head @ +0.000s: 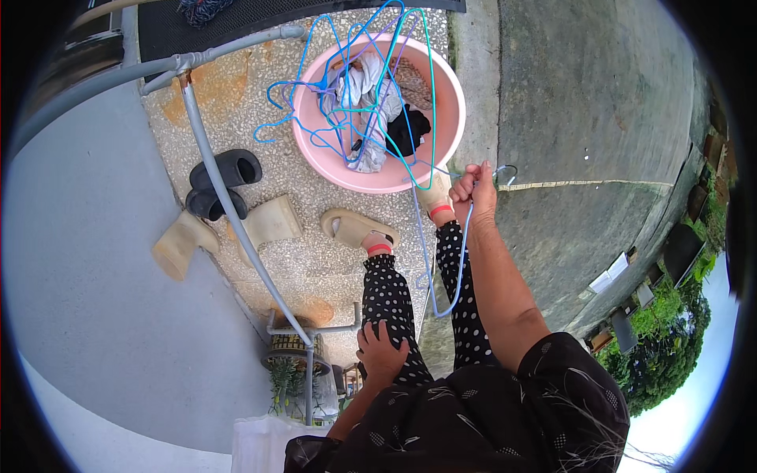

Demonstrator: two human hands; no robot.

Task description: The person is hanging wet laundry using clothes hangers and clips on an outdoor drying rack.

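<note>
My right hand [478, 192] grips a light blue clothes hanger [442, 314] near its hook, and the hanger's frame hangs down in front of my right leg. My left hand [383, 355] rests on my left leg, fingers spread, holding nothing. Beyond my feet stands a round pink basin [454, 112]. Inside it lie a crumpled light grey garment [372, 155], a black cloth [408, 131] and a brown patterned cloth [413, 86]. Several blue, purple and green hangers [434, 106] lie tangled across the basin, some hooks sticking out past its left rim.
A grey pipe rack [207, 142] runs along the left. Near it are black slippers [227, 174] and beige rubber boots [269, 224]. A potted plant [287, 378] stands at lower left. Concrete ground [568, 118] stretches right, with a black mat [254, 20] at the top.
</note>
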